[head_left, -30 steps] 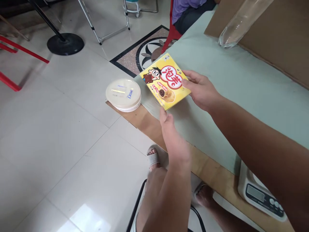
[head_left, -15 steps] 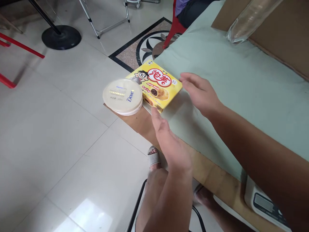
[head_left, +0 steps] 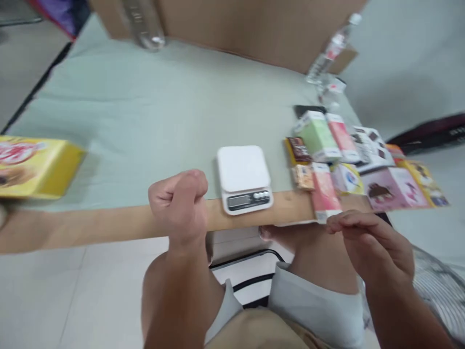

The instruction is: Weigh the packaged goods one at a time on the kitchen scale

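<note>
My left hand [head_left: 179, 203] is curled into a fist over the table's front edge, just left of a white kitchen scale [head_left: 244, 169]. Nothing shows in that fist. Past the near edge on the right, my right hand [head_left: 376, 247] has its fingers stretched out and slightly bent, with nothing visible in it. The nearest thing to it is a pink and white box [head_left: 325, 189], whose lower end lies close to the fingertips. At the far left lies the yellow snack box [head_left: 34, 167], partly cut off by the frame and blurred.
Several small boxes stand at the right, among them a green box [head_left: 318, 135] and a pink box with a cake picture [head_left: 385, 189]. Behind them are a water bottle [head_left: 332, 51] and a cardboard panel [head_left: 236, 26]. A wire fan guard [head_left: 436, 286] is at lower right.
The view has swung right, bringing the scale and the boxes into full view. Both hands have moved away from the yellow box; the left has closed into a fist. The Dove tub is almost out of view.
</note>
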Demonstrator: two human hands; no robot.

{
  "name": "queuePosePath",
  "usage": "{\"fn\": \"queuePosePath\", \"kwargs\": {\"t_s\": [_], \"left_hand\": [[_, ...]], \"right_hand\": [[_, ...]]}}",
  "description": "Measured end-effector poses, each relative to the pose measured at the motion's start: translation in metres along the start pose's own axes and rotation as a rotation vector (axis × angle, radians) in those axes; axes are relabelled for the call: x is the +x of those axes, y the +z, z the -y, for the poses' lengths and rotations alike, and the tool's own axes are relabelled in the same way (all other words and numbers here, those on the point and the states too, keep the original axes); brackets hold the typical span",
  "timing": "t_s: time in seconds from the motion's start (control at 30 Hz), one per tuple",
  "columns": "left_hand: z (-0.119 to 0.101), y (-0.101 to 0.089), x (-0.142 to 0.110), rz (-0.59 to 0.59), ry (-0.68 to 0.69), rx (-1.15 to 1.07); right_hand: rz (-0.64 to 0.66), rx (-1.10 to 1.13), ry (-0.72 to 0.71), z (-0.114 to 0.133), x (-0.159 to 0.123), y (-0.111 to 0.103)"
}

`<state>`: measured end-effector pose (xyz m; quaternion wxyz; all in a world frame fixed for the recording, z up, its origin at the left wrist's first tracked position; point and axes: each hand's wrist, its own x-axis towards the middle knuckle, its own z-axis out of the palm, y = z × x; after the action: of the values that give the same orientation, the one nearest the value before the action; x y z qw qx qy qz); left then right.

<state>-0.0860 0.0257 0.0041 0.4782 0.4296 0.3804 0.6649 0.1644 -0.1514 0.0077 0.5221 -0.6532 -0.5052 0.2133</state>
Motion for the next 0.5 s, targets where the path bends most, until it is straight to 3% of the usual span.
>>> {"fn": "queuePosePath", "kwargs": {"t_s": [0.13, 0.23, 0.3, 0.37, 0.5], "left_hand": [[0.024, 0.074, -0.059, 0.460, -0.071, 0.112], [0.035, 0.128, -0.110, 0.918, -0.173, 0.336], [0.039, 0.169, -0.144, 1.123, -0.230, 0.419], [0.045, 0.217, -0.174, 1.225, -0.255, 0.419], [0.073, 0.321, -0.225, 1.255, -0.266, 0.329]], "right_hand": [[-0.240, -0.117, 0.065, -0.038, -0.034, -0.108], [-0.384, -0.175, 0.145, -0.073, -0.049, -0.164], [-0.453, -0.174, 0.185, -0.100, -0.052, -0.192], [-0.527, -0.160, 0.225, -0.129, -0.048, -0.216], [-0.667, -0.156, 0.275, -0.184, -0.019, -0.262]]}}
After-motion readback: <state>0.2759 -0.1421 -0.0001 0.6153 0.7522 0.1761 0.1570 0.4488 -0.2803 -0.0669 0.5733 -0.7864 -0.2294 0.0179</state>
